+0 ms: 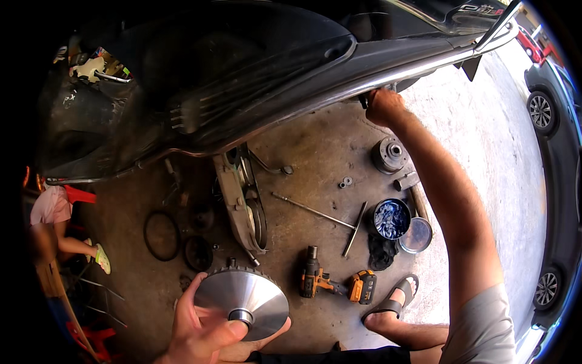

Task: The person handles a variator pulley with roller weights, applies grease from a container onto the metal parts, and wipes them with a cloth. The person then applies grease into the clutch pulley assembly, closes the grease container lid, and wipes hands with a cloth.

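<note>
On black bodywork (273,51), pale lettering (482,9)

A: L hand (209,330)?
B: Low in view, L of ctr. Gripping: thumb fwd, pointing R; index raised, bent at tip. Partly blurred. Wrist near bottom edge.
A: R arm (445,182)?
B: Reached far out, fwd & up-L from lower R; elbow approx. straight. Forearm bare.
A: R hand (385,108)?
B: Well fwd of L, top of view, back of hand showing, fingers curled in, tips hidden. Can't tell if closed on anything.
A: Hands together?
B: Neg., well apart.
</note>
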`<state>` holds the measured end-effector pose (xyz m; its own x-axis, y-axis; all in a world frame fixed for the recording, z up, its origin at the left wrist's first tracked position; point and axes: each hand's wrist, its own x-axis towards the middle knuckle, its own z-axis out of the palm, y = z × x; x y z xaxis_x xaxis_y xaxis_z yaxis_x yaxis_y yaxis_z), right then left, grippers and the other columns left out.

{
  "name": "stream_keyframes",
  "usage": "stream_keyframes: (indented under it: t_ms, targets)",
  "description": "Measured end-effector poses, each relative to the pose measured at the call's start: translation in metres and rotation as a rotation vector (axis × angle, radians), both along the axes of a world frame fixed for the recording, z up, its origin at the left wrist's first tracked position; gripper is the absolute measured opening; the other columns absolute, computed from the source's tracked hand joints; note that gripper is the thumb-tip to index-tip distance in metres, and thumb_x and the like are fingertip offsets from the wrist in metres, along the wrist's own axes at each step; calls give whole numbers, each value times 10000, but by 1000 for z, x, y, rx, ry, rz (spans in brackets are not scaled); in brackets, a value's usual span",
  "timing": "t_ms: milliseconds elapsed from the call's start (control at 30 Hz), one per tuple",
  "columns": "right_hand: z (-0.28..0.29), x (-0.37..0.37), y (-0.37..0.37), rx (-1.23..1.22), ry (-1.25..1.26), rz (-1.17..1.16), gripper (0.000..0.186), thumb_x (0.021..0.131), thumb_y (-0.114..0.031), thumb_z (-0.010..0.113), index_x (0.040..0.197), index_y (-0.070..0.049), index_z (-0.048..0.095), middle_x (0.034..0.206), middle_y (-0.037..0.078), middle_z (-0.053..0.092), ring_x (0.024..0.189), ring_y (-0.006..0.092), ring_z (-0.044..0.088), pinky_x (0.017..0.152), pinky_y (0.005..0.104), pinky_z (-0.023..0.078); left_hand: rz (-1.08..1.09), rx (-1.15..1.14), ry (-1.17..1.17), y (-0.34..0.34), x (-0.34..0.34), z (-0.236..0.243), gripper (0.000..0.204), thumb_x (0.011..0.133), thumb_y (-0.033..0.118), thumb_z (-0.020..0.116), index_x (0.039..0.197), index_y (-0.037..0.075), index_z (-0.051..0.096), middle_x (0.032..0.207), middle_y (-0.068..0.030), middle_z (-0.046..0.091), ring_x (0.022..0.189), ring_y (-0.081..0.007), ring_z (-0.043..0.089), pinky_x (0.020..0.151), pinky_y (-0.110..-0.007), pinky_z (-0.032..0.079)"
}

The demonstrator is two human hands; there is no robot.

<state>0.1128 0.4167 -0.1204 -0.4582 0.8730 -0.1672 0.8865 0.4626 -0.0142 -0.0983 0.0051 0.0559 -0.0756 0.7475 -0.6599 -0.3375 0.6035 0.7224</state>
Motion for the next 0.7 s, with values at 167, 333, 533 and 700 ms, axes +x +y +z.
stream_keyframes:
  t_ms: [167,333,533,700]
  targets:
    - [-4,3,2,-56,62,-117,467,924,-202,494,1388,-199,550,1228,198,671,1140,380,647,976,472,508,264,-197,-158,10,13,18,594,858,91,694,1387,71,423,1198,-170,608,1108,-380,658,869,-553,591]
    - [-32,16,-11,31,162,-25,789,830,-117,535,1578,-255,326,1334,171,609,1189,355,628,997,448,504,238,-95,-17,5,8,13,601,839,84,703,1378,4,449,1214,-159,616,1117,-327,643,945,-456,545]
    - [-6,-2,-3,-15,32,-64,736,852,-124,514,1566,-213,356,1292,175,636,1158,349,647,958,442,526,167,-49,79,5,9,4,688,802,104,740,1409,-40,449,1279,-147,607,1150,-239,611,1044,-359,449]
    - [-3,-5,-12,9,-124,34,698,869,-122,490,1554,-197,379,1283,192,644,1128,344,662,942,438,533,185,-23,79,4,10,10,683,800,107,747,1401,-40,459,1251,-144,620,1139,-236,614,1031,-357,458]
